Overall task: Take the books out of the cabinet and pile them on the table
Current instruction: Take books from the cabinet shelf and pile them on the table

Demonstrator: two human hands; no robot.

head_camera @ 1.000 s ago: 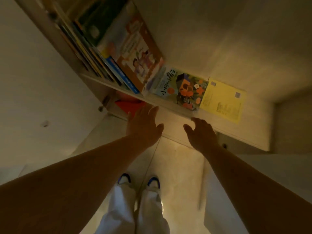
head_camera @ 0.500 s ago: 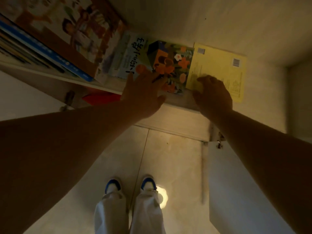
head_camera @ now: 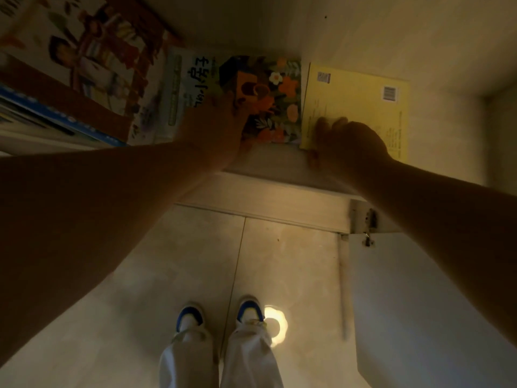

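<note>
On the cabinet shelf two books lie flat side by side: a flower-patterned picture book and a yellow book to its right. My left hand, blurred, lies flat on the near left part of the flowered book. My right hand grips the yellow book's near left corner, fingers on top and thumb at the shelf edge below. Several more books lean at the shelf's left end.
An open white cabinet door with its hinge hangs at the right, below my right arm. Pale floor tiles and my two shoes are below. The cabinet's inner wall rises behind the books.
Both hands have reached forward from below the shelf onto the flat books. The left hand has slid further over the flowered book and the right has closed on the yellow book's corner.
</note>
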